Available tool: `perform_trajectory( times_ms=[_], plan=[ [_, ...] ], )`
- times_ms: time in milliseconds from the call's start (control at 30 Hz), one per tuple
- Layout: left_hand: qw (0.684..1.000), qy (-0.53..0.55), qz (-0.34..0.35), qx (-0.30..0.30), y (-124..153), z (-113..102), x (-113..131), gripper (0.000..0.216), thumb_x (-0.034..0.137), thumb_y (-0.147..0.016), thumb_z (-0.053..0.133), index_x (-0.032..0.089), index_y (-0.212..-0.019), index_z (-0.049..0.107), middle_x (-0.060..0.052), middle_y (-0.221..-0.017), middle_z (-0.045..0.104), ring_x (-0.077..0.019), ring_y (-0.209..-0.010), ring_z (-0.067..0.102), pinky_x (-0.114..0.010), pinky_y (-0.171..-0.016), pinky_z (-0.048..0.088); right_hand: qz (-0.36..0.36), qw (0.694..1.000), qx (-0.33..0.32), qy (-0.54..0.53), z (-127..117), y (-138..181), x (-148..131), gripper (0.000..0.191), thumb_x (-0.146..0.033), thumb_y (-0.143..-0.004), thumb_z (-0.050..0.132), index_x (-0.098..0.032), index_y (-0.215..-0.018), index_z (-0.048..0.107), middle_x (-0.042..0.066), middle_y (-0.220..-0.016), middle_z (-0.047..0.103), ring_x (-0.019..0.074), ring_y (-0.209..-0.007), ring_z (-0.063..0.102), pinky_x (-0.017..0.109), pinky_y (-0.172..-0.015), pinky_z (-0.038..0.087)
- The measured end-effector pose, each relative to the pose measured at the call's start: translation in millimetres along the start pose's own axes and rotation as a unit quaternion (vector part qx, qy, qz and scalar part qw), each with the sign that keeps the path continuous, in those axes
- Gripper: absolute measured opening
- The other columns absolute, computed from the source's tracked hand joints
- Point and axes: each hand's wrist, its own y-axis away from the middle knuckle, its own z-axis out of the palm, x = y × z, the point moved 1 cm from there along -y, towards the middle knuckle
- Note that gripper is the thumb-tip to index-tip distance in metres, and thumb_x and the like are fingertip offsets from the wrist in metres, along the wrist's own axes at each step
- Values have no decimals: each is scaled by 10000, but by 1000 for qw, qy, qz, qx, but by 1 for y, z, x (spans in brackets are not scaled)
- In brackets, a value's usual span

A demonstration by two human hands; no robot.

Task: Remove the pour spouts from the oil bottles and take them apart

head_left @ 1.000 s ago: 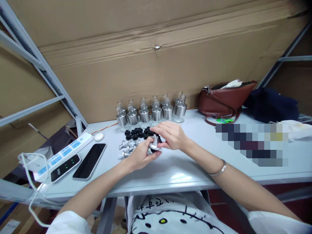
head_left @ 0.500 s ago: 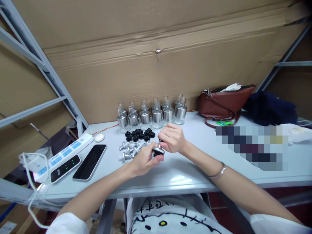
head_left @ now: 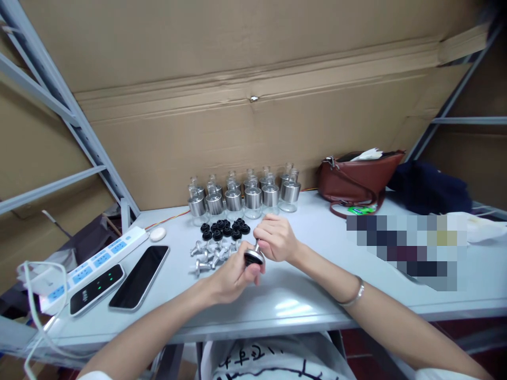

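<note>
My left hand (head_left: 234, 272) is closed around the wide end of a silver metal pour spout (head_left: 255, 255) with a black ribbed stopper (head_left: 250, 258) against its flange. My right hand (head_left: 275, 238) is closed on the thin stem of the same piece, whose tip is hidden by the fingers. The piece is held tilted above the table. Just left of my hands lie several loose silver spouts (head_left: 204, 255), and behind them a cluster of black stoppers (head_left: 226, 228). Two rows of glass bottles with metal sleeves (head_left: 252, 198) stand farther back.
A black phone (head_left: 140, 277), a small black device with green lights (head_left: 97, 289) and a power strip (head_left: 93, 264) with a white cable lie at left. A white round object (head_left: 157, 234) sits near them. A brown handbag (head_left: 356, 177) and dark cloth (head_left: 430, 184) are at back right. Cardboard (head_left: 198, 126) stands behind.
The view has shifted slightly, so the table things sit lower in the picture. Both hands keep hold of the spout, and its flange and black stopper have tilted a little.
</note>
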Motion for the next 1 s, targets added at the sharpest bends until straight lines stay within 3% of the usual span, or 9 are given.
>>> perform_trajectory(
  times_ms=[67, 233, 300, 367, 467, 600, 667, 833, 1000],
  plan=[
    [1000, -11, 11, 0, 0, -2, -1, 455, 635, -920, 206, 194, -936, 318, -9, -731, 522, -139, -615, 529, -298, -652, 425, 18, 1000, 7, -25, 2, 1, -2, 549, -337, -1020, 109, -205, -572, 397, -15, -468, 392, 134, -425, 327, 287, -504, 276],
    [974, -199, 104, 17, -1, -9, -8, 214, 416, -942, 314, 203, -931, 309, -19, -769, 502, -130, -601, 431, -269, -592, 397, 255, 955, 95, -115, -2, -2, -4, 531, -294, -1024, 124, -199, -580, 401, -15, -483, 418, 115, -416, 379, 254, -473, 303],
    [960, -241, 139, 43, -2, -13, -11, 149, 352, -931, 336, 207, -954, 312, -19, -773, 515, -137, -621, 442, -267, -597, 403, 269, 954, 83, -107, -6, -5, 1, 502, -342, -1019, 188, -200, -580, 387, -17, -492, 412, 114, -435, 387, 250, -482, 304],
    [936, -283, 193, 77, -3, -18, -12, 161, 339, -911, 373, 209, -986, 315, -25, -789, 536, -151, -647, 470, -296, -639, 423, 300, 950, 49, -79, -11, -5, 13, 462, -394, -997, 272, -204, -581, 340, -31, -491, 374, 110, -447, 373, 245, -483, 287],
    [895, -343, 269, 90, -6, -25, -11, 231, 324, -870, 434, 212, -1036, 318, -4, -771, 554, -144, -595, 477, -354, -717, 439, 394, 917, -38, -48, -16, -1, 40, 401, -391, -954, 362, -204, -602, 313, -41, -509, 365, 111, -483, 381, 232, -494, 275],
    [871, -382, 297, 86, -9, -29, -9, 236, 280, -845, 433, 207, -1041, 322, 12, -739, 577, -130, -531, 489, -356, -732, 440, 478, 842, -250, 11, -19, 13, 69, 309, -272, -933, 434, -185, -636, 429, -11, -612, 530, 133, -612, 498, 218, -570, 325],
    [870, -391, 290, 81, -9, -29, -9, 224, 244, -814, 442, 211, -1006, 331, 12, -734, 589, -132, -534, 505, -351, -737, 438, 489, 811, -320, 29, -18, 21, 75, 265, -216, -914, 486, -173, -653, 501, 9, -646, 585, 148, -650, 539, 221, -587, 333],
    [878, -393, 267, 61, -8, -25, -8, 216, 203, -758, 459, 213, -948, 358, 17, -714, 605, -133, -538, 524, -355, -769, 433, 484, 777, -399, 47, -12, 34, 77, 200, -161, -877, 558, -155, -698, 647, 52, -662, 642, 179, -663, 588, 236, -582, 338],
    [874, -395, 277, 62, -8, -24, -3, 146, 217, -796, 444, 209, -920, 367, 29, -681, 595, -119, -508, 502, -357, -786, 433, 477, 761, -434, 74, -10, 36, 76, 207, -183, -908, 535, -143, -784, 695, 91, -778, 684, 192, -758, 622, 237, -634, 363]
  ],
)
